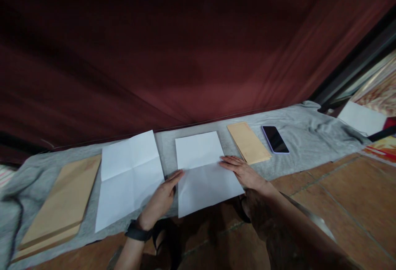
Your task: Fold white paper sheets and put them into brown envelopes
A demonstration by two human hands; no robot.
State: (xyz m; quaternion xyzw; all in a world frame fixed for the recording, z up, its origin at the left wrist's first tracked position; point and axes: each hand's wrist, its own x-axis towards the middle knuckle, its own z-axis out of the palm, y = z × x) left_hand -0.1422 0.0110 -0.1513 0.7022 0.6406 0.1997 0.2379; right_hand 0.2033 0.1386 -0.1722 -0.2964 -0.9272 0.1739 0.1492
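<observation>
White rectangular paper sheet with one crosswise crease [206, 181] lies unfolded on a grey soft cloth [305, 136], between a left hand [160, 201] and a right hand [245, 174] whose fingers rest extended on its side edges, relaxed rather than clenched. Creasing looks done here and on the neighbouring white sheet with crossing creases [130, 175]; neither is folded up yet. The left hand covers that sheet's near corner, the right thumb is hard to make out, and both forearms run out of view.
</observation>
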